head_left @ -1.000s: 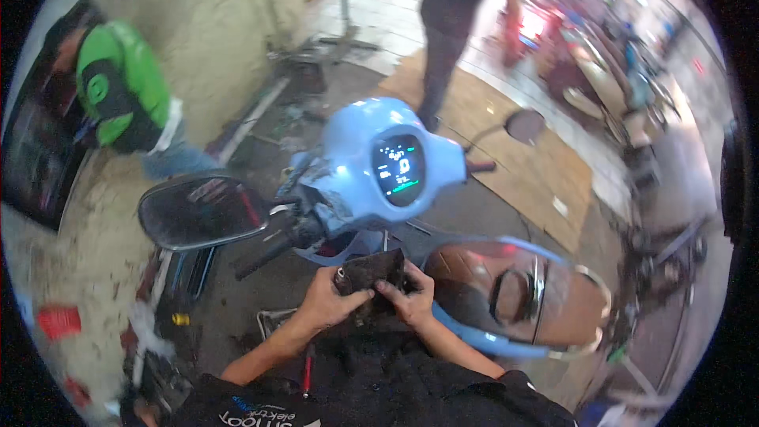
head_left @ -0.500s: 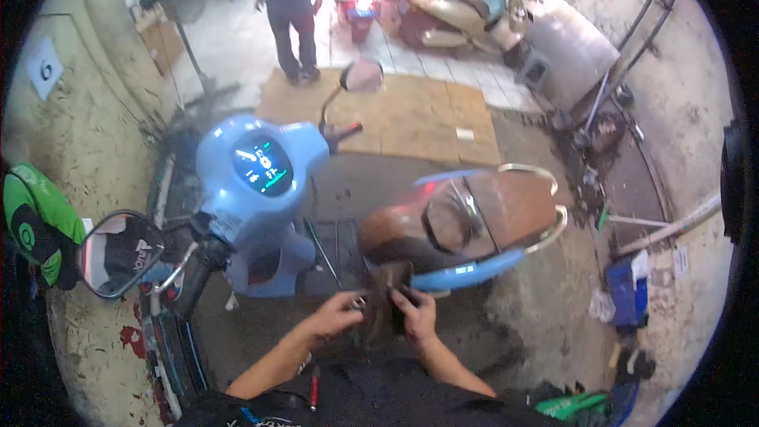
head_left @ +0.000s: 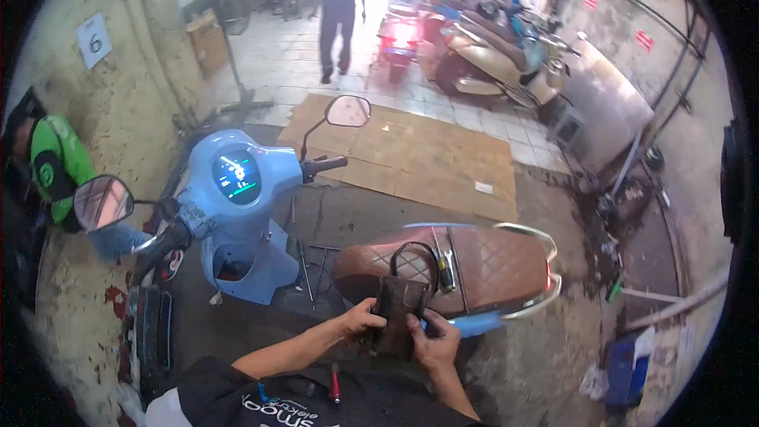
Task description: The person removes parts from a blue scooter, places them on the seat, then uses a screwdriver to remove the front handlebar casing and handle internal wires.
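as left hand (head_left: 361, 320) grips dark flat object (head_left: 402, 300), right hand (head_left: 437, 340) likewise, scooter seat (head_left: 494, 261) beyond

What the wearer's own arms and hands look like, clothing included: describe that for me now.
The left hand and right hand are ungloved, with bare fingers. Both forearms are bare too; no sleeve, watch or cable shows on them. Higher up is a black fabric shirt with white and light blue lettering and a slim red pen-like item at the chest.
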The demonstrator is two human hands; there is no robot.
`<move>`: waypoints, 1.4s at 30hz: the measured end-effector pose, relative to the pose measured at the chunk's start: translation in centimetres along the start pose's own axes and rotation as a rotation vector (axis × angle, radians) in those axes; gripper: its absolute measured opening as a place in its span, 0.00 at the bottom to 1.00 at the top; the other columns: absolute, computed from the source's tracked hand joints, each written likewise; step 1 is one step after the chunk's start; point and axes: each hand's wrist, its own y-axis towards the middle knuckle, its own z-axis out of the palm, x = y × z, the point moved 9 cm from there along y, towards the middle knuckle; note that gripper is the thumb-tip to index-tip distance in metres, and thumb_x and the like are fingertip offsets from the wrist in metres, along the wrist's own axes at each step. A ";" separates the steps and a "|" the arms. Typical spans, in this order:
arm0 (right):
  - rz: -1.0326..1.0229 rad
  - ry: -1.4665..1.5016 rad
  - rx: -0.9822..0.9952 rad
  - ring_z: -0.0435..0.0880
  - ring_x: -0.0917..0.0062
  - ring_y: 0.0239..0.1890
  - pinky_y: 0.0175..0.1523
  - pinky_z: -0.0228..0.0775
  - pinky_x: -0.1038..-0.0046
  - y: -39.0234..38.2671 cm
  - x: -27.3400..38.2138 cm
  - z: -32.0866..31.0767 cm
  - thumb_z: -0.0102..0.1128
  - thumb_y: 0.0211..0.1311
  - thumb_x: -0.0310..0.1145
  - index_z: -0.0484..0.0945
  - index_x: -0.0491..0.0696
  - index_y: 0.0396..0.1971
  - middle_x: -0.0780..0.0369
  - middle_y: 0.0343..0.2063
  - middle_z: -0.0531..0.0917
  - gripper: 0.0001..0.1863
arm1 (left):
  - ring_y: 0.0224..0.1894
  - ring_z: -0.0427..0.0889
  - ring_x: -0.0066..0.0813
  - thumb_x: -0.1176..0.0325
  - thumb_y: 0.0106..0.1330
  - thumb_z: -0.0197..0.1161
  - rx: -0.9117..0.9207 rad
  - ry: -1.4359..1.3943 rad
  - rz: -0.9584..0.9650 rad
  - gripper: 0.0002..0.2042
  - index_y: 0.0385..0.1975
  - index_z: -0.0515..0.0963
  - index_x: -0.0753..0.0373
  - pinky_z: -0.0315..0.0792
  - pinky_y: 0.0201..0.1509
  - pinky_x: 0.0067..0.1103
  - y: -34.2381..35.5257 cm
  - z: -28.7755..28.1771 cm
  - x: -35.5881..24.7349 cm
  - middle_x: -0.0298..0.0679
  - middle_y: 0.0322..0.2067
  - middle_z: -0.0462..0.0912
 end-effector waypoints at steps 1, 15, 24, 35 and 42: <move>-0.049 -0.009 0.097 0.82 0.73 0.38 0.47 0.71 0.73 1.4 0.2 -1.0 0.67 0.55 0.40 0.80 0.36 0.35 0.53 0.32 0.84 0.20 | 0.35 0.81 0.32 0.77 0.50 0.59 -0.029 -0.006 0.041 0.20 0.47 0.73 0.69 0.76 0.40 0.28 0.9 0.5 0.3 0.42 0.37 0.81; -0.198 0.033 0.641 0.80 0.75 0.44 0.52 0.70 0.73 9.9 -1.8 -3.5 0.49 0.55 0.15 0.74 0.39 0.44 0.57 0.41 0.81 0.16 | 0.43 0.78 0.48 0.67 0.35 0.52 -0.338 -0.641 0.291 0.34 0.51 0.68 0.71 0.72 0.49 0.40 0.7 1.4 0.9 0.50 0.43 0.77; -0.025 0.245 0.712 0.81 0.77 0.35 0.42 0.71 0.77 10.6 6.3 0.1 0.66 0.50 0.22 0.81 0.38 0.30 0.61 0.34 0.83 0.07 | 0.29 0.70 0.41 0.69 0.29 0.51 0.254 -0.974 0.592 0.31 0.44 0.72 0.67 0.69 0.37 0.33 -0.4 7.4 -6.7 0.48 0.33 0.73; -0.696 0.163 0.679 0.82 0.70 0.37 0.44 0.72 0.73 8.6 14.0 1.8 0.65 0.48 0.21 0.82 0.43 0.33 0.58 0.35 0.83 0.10 | 0.45 0.77 0.51 0.70 0.34 0.50 -0.068 -0.888 0.502 0.37 0.55 0.68 0.70 0.68 0.53 0.43 -0.7 3.6 -3.9 0.53 0.46 0.78; -0.740 0.124 0.630 0.81 0.69 0.36 0.41 0.72 0.74 8.1 13.6 2.5 0.64 0.47 0.19 0.82 0.43 0.35 0.58 0.34 0.82 0.12 | 0.45 0.78 0.51 0.71 0.33 0.50 -0.185 -0.829 0.476 0.37 0.54 0.68 0.72 0.70 0.51 0.43 -0.9 2.7 -3.6 0.54 0.47 0.78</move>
